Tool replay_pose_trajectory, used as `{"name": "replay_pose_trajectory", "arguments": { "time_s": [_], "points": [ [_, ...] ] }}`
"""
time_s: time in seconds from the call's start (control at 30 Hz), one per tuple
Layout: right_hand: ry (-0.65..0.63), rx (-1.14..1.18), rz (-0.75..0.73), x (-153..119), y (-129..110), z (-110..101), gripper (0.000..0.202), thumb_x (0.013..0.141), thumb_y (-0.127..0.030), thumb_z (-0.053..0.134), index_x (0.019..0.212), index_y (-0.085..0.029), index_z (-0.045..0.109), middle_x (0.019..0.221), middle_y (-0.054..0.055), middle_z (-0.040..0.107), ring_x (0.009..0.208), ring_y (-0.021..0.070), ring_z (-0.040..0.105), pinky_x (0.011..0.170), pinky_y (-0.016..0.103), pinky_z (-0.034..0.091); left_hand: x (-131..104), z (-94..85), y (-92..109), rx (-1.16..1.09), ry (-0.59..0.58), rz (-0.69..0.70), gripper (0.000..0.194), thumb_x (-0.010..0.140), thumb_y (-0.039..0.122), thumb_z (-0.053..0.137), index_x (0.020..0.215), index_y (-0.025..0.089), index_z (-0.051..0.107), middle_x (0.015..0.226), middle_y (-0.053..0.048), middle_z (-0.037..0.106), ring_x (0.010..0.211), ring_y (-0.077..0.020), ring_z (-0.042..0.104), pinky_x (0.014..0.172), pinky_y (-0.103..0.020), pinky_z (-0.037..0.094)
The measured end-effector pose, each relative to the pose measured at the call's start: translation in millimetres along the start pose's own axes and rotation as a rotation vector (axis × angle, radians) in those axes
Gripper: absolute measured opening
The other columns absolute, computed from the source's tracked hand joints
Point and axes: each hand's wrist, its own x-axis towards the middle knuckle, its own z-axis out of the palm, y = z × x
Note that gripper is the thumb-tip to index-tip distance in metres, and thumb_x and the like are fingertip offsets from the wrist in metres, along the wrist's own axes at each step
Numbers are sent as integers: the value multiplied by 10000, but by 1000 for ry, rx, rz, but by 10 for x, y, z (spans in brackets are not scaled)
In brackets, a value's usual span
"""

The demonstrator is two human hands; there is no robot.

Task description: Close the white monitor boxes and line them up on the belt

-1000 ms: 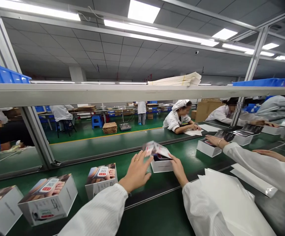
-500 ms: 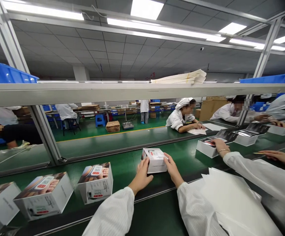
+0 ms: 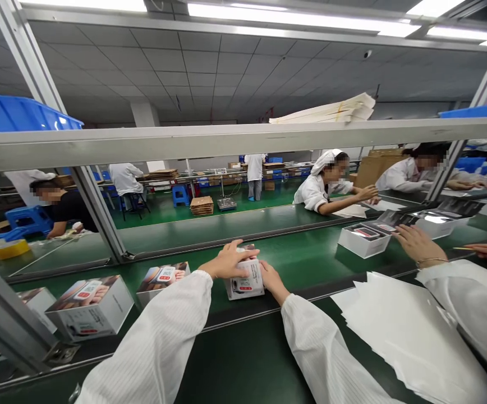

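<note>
A white printed product box (image 3: 247,281) stands on the green conveyor belt in front of me, a printed side facing me. My left hand (image 3: 230,260) grips it from the upper left, fingers across the top and thumb near the front. My right hand (image 3: 272,282) is closed against its right side. Just left of my left sleeve stands a similar box (image 3: 159,278), partly hidden by the sleeve. Another printed box (image 3: 92,307) is farther left, with more behind the metal post.
Stacked white sheets (image 3: 412,331) lie at right. Beyond them, a co-worker's hand (image 3: 422,244) is beside an open white box (image 3: 363,240). A metal post (image 3: 8,314) rises at left; a shelf beam (image 3: 226,139) crosses ahead. Another person (image 3: 325,185) sits across the belt.
The box has been turned so a printed side faces me. My left hand has gone from its left side to over its top. The co-worker's hand has drawn away from the open box.
</note>
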Motion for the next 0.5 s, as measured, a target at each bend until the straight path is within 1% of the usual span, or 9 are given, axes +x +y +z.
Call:
{"name": "replay_pose_trajectory", "arguments": {
  "time_s": [0.03, 0.07, 0.1, 0.13, 0.2, 0.23, 0.3, 0.37, 0.5],
  "points": [
    [8, -31, -4, -19, -10, -27, 432, 851, -464, 466, 1111, -215, 705, 1091, 93, 706, 1078, 286, 602, 960, 415, 421, 8, 35, 3, 24, -13, 0, 742, 836, 491, 657, 1481, 493, 288, 1499, -83, 269, 1364, -417, 256, 1054, -581, 262],
    [11, -57, -12, -45, -14, -59, 413, 847, -451, 474, 1099, -227, 713, 1076, 86, 712, 1066, 285, 608, 955, 412, 420, 16, 64, 12, 60, -13, -3, 757, 831, 501, 665, 1482, 499, 278, 1513, -80, 259, 1376, -428, 233, 1058, -595, 238],
    [11, -74, -22, -78, -13, -94, 396, 846, -444, 476, 1075, -235, 723, 1059, 77, 718, 1050, 279, 615, 947, 402, 424, 18, 86, 22, 96, -5, -6, 769, 828, 513, 670, 1485, 498, 271, 1505, -83, 282, 1367, -427, 252, 1058, -594, 234],
    [9, -88, -32, -117, -3, -128, 386, 846, -445, 473, 1043, -237, 732, 1032, 70, 725, 1025, 271, 626, 935, 388, 431, 13, 101, 31, 128, 8, -9, 775, 826, 527, 672, 1487, 492, 270, 1478, -90, 324, 1338, -416, 301, 1052, -582, 248],
    [2, -95, -52, -215, 39, -191, 391, 846, -468, 465, 986, -230, 743, 968, 61, 735, 949, 252, 650, 894, 363, 457, -24, 112, 35, 174, 36, -6, 779, 821, 560, 672, 1489, 481, 279, 1416, -103, 394, 1264, -389, 387, 1030, -550, 289],
    [-3, -83, -72, -272, 69, -216, 406, 846, -488, 463, 972, -222, 743, 950, 62, 736, 911, 245, 661, 867, 353, 471, -55, 115, 30, 189, 48, -7, 779, 818, 568, 674, 1488, 478, 287, 1398, -107, 408, 1239, -380, 407, 1020, -539, 302],
    [2, -29, -137, -390, 132, -253, 447, 845, -531, 465, 970, -202, 740, 951, 76, 735, 857, 239, 677, 823, 344, 494, -127, 124, 15, 205, 66, -18, 778, 818, 562, 679, 1487, 477, 291, 1390, -111, 410, 1225, -373, 412, 1010, -530, 312],
    [36, 36, -198, -499, 178, -271, 475, 846, -561, 472, 976, -187, 735, 978, 95, 733, 845, 241, 685, 809, 344, 505, -197, 145, -2, 212, 84, -34, 777, 823, 548, 679, 1489, 477, 286, 1386, -108, 414, 1229, -370, 404, 1007, -527, 315],
    [105, 100, -209, -632, 197, -272, 525, 841, -625, 485, 977, -182, 733, 962, 106, 737, 809, 248, 682, 779, 356, 519, -296, 172, -47, 213, 101, -96, 756, 838, 535, 666, 1487, 487, 282, 1377, -110, 435, 1213, -375, 423, 986, -533, 339]
  ]
}}
